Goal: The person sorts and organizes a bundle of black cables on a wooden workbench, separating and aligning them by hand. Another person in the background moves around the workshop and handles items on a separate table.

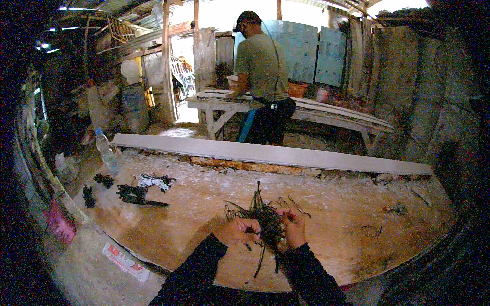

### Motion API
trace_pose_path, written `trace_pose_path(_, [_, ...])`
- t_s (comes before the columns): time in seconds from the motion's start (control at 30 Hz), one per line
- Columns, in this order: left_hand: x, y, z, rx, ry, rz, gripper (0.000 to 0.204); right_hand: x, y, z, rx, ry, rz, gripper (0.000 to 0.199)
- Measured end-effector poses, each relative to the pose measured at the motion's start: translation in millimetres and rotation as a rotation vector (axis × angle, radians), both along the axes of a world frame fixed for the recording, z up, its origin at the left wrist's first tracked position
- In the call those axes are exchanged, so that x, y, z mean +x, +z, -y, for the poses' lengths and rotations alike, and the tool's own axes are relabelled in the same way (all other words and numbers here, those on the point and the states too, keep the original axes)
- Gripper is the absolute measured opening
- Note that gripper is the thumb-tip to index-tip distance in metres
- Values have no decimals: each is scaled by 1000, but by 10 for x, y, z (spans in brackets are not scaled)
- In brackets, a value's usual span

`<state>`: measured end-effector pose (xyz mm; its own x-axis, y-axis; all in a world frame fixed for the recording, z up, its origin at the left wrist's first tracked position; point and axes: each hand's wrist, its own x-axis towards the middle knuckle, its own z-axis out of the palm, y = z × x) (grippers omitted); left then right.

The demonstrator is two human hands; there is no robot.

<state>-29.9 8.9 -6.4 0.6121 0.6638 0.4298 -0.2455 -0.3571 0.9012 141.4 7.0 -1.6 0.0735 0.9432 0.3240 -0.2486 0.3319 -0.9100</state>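
Note:
A tangled bunch of dark cords [270, 224] lies on the wooden table between my two hands, with loose ends sticking out around it. My left hand [237, 230] is closed at the bunch's left side, its fingers curled on the strands. At the other side, my right hand [294, 228] pinches strands between thumb and fingers. Which single cords each hand grips is too small to make out. Further left are a bundle of white cord [152, 181], a larger dark cord bundle [131, 193] and a small dark bundle [104, 180].
A long pale board [270, 154] runs along the table's [194, 204] far edge. A plastic bottle [106, 152] stands at the far left. Scraps of cord [395, 209] lie at right. Beyond, a person [263, 71] leans over a bench [337, 115].

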Motion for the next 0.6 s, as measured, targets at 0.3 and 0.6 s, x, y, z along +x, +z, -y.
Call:
trace_pose_path(0.3, [-29, -143, -154, -257, 502, -117, 19, -36, 60, 39, -21, -14, 19, 10])
trace_pose_path(0.6, [-113, -105, -187, -434, 930, 233, 14, -110, 148, 253, 191, 269, 509, 14])
